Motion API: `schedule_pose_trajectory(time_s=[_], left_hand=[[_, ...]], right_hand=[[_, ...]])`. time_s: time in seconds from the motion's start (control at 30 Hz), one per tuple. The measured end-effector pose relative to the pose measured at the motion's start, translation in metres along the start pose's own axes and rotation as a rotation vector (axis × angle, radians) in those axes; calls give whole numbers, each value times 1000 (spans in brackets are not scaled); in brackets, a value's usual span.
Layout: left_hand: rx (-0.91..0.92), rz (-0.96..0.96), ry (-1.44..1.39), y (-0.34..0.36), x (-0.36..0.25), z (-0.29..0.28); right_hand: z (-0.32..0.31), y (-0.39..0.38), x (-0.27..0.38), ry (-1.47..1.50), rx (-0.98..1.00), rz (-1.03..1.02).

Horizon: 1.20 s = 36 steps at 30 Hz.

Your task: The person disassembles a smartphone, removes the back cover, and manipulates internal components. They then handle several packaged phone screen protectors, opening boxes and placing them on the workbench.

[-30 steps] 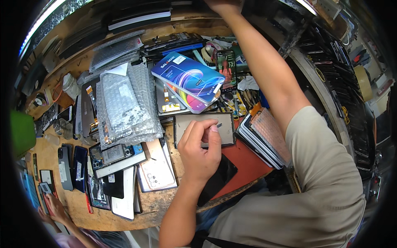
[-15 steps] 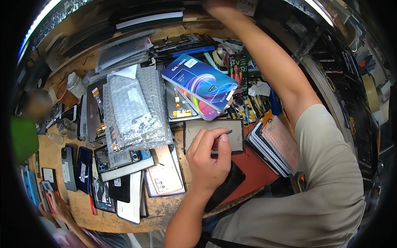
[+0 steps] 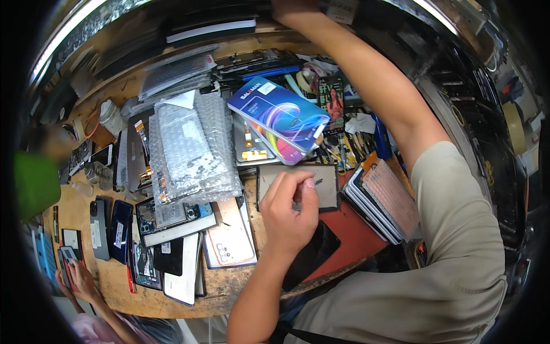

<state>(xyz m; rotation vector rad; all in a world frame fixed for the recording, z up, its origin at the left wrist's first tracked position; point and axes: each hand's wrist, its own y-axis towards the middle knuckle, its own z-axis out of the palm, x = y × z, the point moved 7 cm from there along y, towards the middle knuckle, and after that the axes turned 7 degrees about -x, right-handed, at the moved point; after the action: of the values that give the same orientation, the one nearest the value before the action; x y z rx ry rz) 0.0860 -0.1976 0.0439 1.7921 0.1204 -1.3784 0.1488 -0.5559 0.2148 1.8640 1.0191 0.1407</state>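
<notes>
My left hand [image 3: 289, 209] is closed in a pinch around a small dark piece [image 3: 318, 182], over a shallow grey tray [image 3: 329, 198] with a dark rim. A black phone or screen [image 3: 318, 258] lies below it on a red mat [image 3: 361, 238]. Colourful screen boxes [image 3: 278, 112] lie behind the tray. My right hand [image 3: 292, 11] is raised at the top shelf [image 3: 252, 35], blurred and dim, so its fingers and anything in them cannot be made out.
Bubble-wrapped parts [image 3: 189, 149], several phones [image 3: 120, 229], tools [image 3: 349, 149] and a leaning stack of devices [image 3: 378, 200] crowd the wooden bench [image 3: 229, 298]. A person in green [image 3: 40, 178] is at left; another person's hands [image 3: 80, 281] hold a phone at lower left.
My right hand has shifted a little left along the top shelf. The view has shifted slightly; my left hand stays over the tray, still pinched.
</notes>
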Motion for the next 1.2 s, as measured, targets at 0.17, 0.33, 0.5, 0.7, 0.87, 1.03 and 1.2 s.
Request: schedule_pose_trajectory(time_s=[0.17, 0.33, 0.5, 0.7, 0.87, 1.03, 1.2], left_hand=[[-5, -34, 15, 4, 4, -2], [-48, -31, 21, 4, 6, -11], [-46, 58, 8, 5, 2, -2], [-70, -62, -40, 1, 13, -7], [-71, -389, -474, 2, 33, -7], [-9, -628, -779, 7, 29, 0], [-62, -625, -1190, 0, -22, -15]], right_hand=[[-2, 5, -3, 10, 70, -10], [-17, -3, 27, -11, 312, 10], [7, -1, -3, -78, -138, -143], [-119, -54, 44, -14, -383, -293], [-184, -117, 43, -56, -194, -144], [-277, -190, 73, 237, -384, -275], [-322, -254, 140, 389, -456, -411]])
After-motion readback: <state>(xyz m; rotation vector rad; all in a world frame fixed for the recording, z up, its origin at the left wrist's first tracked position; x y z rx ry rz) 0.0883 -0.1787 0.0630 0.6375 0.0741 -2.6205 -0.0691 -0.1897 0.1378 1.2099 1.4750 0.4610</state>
